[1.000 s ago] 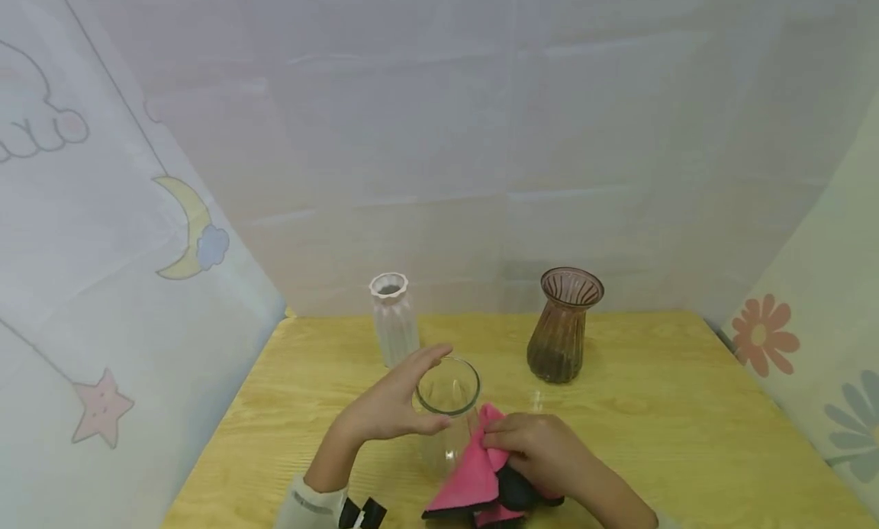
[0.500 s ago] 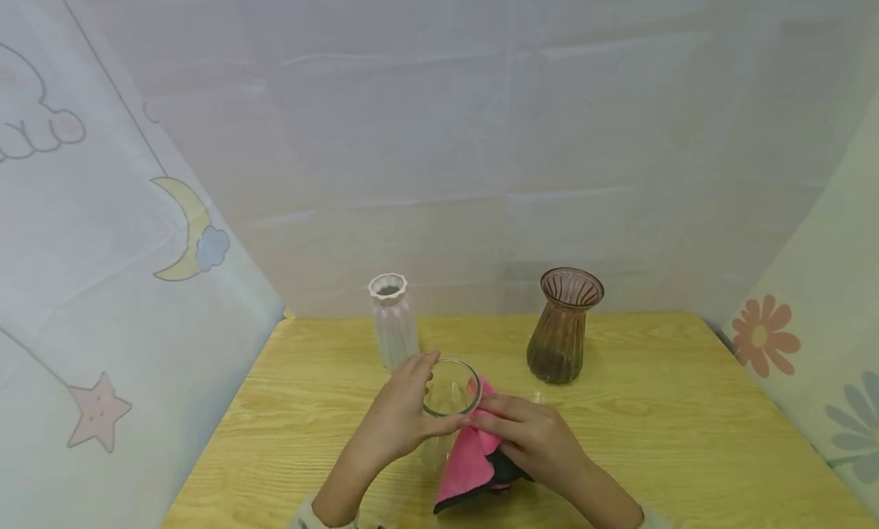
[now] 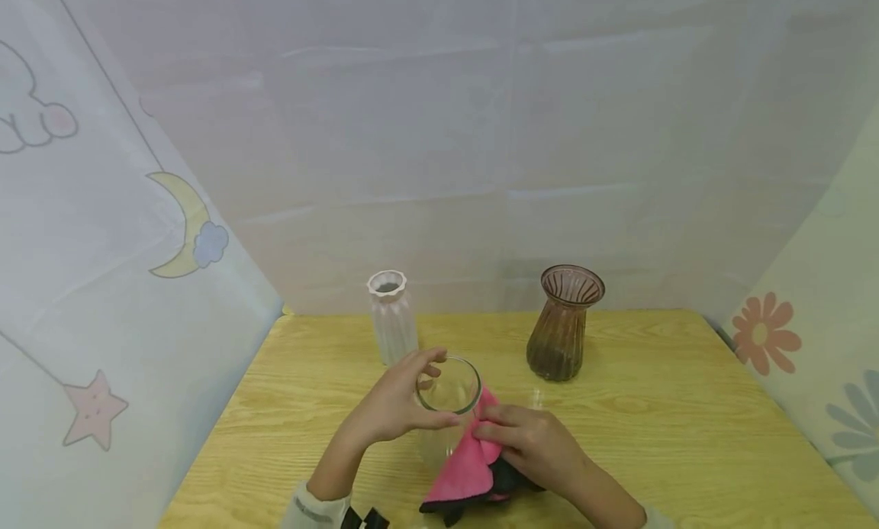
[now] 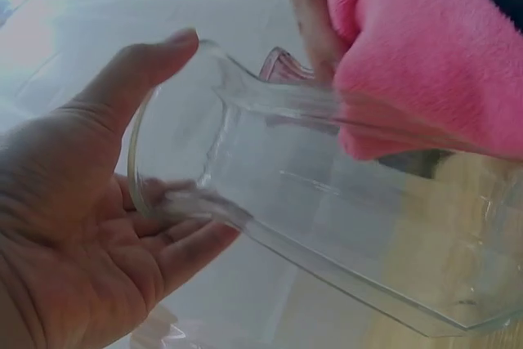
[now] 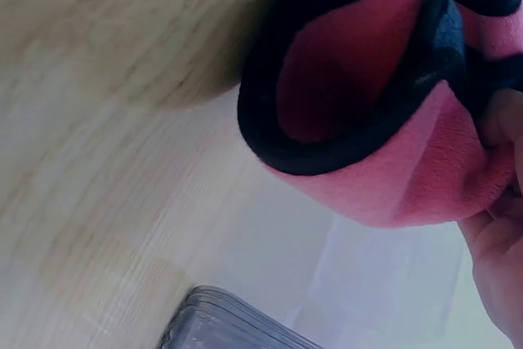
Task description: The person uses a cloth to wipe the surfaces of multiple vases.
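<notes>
A clear glass vase (image 3: 442, 395) stands upright at the near middle of the table. My left hand (image 3: 394, 407) holds its rim from the left, thumb on the near side and fingers on the far side. In the left wrist view, the vase (image 4: 286, 169) shows a flared mouth between thumb and fingers. With bent fingers my right hand (image 3: 542, 445) pinches a pink cloth (image 3: 467, 468) with black edging against the vase's right side, just below the rim. The cloth (image 5: 392, 177) hangs in loose folds in the right wrist view, where only part of the right hand (image 5: 502, 259) shows.
Behind the left hand stands a white fluted vase (image 3: 394, 327). A brownish ribbed glass vase (image 3: 559, 334) with a flared top is farther back on the right. The wooden table (image 3: 659, 407) meets a pale backdrop (image 3: 439, 170) at its rear edge.
The cloth in my right hand rose along the vase's right side to the rim, then came slightly down. My left hand turned in around the rim, then eased back a little.
</notes>
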`<state>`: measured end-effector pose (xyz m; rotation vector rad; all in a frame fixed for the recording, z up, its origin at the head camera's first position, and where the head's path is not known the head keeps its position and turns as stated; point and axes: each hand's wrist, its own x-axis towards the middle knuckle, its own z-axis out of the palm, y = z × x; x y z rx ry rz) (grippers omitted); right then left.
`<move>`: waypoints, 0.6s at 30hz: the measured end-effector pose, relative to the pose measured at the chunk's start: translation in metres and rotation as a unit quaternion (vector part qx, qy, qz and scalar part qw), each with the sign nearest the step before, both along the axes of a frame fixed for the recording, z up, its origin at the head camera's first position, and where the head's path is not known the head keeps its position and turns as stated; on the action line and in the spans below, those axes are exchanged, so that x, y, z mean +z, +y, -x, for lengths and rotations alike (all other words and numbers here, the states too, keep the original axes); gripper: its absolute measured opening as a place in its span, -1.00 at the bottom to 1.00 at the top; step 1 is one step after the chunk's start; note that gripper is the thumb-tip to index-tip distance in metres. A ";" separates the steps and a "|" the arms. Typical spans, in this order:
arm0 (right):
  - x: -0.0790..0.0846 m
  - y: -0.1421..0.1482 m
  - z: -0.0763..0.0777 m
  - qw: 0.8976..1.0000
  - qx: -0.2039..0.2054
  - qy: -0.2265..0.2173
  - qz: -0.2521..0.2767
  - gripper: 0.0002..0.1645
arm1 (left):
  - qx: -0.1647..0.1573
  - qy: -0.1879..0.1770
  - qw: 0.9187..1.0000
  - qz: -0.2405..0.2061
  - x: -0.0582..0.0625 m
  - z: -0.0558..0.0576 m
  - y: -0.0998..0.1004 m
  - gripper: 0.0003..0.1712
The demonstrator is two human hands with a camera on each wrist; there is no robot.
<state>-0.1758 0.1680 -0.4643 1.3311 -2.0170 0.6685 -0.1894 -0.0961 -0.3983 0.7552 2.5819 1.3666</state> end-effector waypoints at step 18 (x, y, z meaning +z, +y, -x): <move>0.002 0.009 -0.003 0.999 -0.034 -0.023 -0.022 -0.82 | 0.015 -0.003 1.000 -0.023 0.000 -0.007 -0.004 0.17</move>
